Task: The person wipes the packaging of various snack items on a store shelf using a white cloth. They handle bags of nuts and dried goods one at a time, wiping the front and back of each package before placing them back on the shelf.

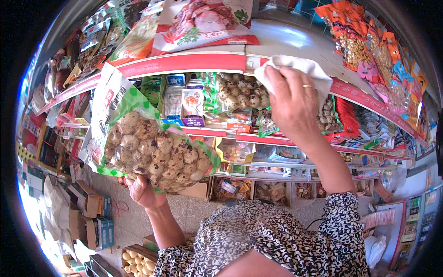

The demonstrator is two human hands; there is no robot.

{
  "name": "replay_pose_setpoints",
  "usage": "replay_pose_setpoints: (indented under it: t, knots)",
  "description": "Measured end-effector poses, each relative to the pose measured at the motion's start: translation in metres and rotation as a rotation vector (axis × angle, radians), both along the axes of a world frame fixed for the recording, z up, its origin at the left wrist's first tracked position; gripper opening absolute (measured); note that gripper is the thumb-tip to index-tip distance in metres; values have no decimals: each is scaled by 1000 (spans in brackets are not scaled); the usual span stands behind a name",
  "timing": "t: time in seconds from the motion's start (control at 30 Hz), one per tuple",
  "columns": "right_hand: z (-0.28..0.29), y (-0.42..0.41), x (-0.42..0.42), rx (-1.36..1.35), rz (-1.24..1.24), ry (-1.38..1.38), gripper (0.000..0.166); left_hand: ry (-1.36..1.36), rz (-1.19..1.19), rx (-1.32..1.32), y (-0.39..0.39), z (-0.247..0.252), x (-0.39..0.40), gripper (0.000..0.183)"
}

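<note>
My left hand [143,192] grips the lower edge of a large clear-fronted bag of speckled quail eggs [155,149], which has a white top and a green checked border. The bag is tilted, in front of the lower shelves. My right hand [292,95] presses a white cloth [301,65] against the front edge of the upper shelf, over its red price strip [193,64]. Part of the cloth and the shelf edge behind it are hidden by my fingers. Bare white shelf surface [290,38] shows just beyond the cloth.
A large red-and-white food bag [204,24] stands on the upper shelf at left; orange bags of nuts [353,45] stand at right. Below lie more quail egg bags [238,91] and small snack boxes [192,104]. Cardboard boxes [83,221] and a box of potato-like items [138,263] sit on the floor.
</note>
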State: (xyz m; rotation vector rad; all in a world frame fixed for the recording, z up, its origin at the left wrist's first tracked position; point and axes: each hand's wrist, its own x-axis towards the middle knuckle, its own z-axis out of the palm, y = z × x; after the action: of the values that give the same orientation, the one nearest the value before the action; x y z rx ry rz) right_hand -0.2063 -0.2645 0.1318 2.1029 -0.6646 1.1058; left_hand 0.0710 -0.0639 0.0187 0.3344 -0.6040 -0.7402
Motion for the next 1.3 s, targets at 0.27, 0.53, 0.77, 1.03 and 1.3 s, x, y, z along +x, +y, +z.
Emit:
replay_pose_setpoints:
  t: [0.27, 0.53, 0.77, 1.03, 1.3]
  knots:
    - [28, 5, 33, 63, 451, -329, 37, -11, 50, -31, 16, 6, 3, 74]
    - [27, 16, 98, 88, 17, 228, 31, 45, 160, 19, 25, -5, 8, 77]
    - [33, 7, 97, 134, 289, 164, 30, 65, 87, 6, 22, 5, 1, 77]
    - [72, 35, 11, 322, 145, 112, 32, 7, 42, 14, -1, 40, -20, 77]
    - [48, 67, -22, 608, 739, -223, 33, -158, 144, -13, -45, 100, -91, 66]
